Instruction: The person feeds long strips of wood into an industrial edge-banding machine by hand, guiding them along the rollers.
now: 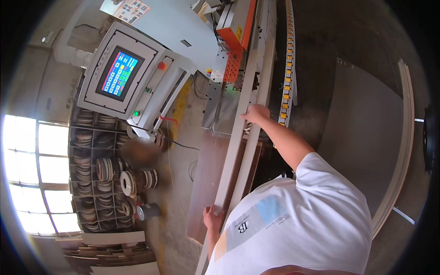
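A long narrow pale board [232, 165] runs from beside my body up to the edge of a machine. My right hand [256, 114] is closed over its upper part, near the machine's metal table [219, 107]. Lower down, close to my shirt, my left hand [212, 218] grips the same board at its left edge, fingers curled. To the right of it a second pale strip [249, 162] lies almost parallel. Beneath both is a brown wooden panel [207, 183]. The undersides of my fingers are hidden.
An orange guard [231, 52] and a yellow-and-white roller track [287, 78] stand ahead. Left is a control panel with a lit screen [120, 73]. A rack of edging rolls [94, 165] stands beyond it. Cables [183, 146] cross the floor. A large grey sheet [362, 123] lies right.
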### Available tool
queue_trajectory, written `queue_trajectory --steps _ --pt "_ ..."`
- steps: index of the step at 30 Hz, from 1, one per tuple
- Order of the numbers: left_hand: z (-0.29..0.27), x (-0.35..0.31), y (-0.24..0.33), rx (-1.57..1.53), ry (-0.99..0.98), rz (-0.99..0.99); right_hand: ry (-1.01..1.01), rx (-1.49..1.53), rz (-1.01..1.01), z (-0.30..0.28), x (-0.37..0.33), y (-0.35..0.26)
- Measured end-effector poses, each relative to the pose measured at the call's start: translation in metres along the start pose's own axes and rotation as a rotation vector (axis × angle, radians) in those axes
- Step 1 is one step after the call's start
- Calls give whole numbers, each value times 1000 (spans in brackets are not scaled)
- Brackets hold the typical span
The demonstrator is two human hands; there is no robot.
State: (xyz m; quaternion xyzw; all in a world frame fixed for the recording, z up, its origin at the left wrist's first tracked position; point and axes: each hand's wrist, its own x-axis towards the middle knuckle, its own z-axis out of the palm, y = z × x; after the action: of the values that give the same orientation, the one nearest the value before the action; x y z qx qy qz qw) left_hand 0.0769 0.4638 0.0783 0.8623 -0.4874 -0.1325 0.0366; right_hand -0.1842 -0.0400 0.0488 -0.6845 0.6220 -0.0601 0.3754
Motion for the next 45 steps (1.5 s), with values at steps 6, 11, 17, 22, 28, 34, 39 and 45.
queue_trajectory --steps 6,11,17,22,28,34,39,45 --pt "6 -15 -65 74 58 -132 -146 6 -107 42 -13 -50" --pt "10 -9 -64 73 110 -138 -171 58 -56 76 1 -55" --pt "14 -8 -40 61 208 -208 -244 66 -16 83 14 -67" --pt "10 1 -35 49 245 -288 -166 87 -98 99 27 -78" --pt "10 11 -36 37 232 -349 -242 226 -23 110 48 -88" --pt "7 35 -44 8 245 -401 -292 295 62 106 52 -98" --pt "6 51 -53 31 206 -411 -309 416 97 100 57 -98" --pt "8 56 -55 42 217 -412 -326 464 128 96 58 -102"
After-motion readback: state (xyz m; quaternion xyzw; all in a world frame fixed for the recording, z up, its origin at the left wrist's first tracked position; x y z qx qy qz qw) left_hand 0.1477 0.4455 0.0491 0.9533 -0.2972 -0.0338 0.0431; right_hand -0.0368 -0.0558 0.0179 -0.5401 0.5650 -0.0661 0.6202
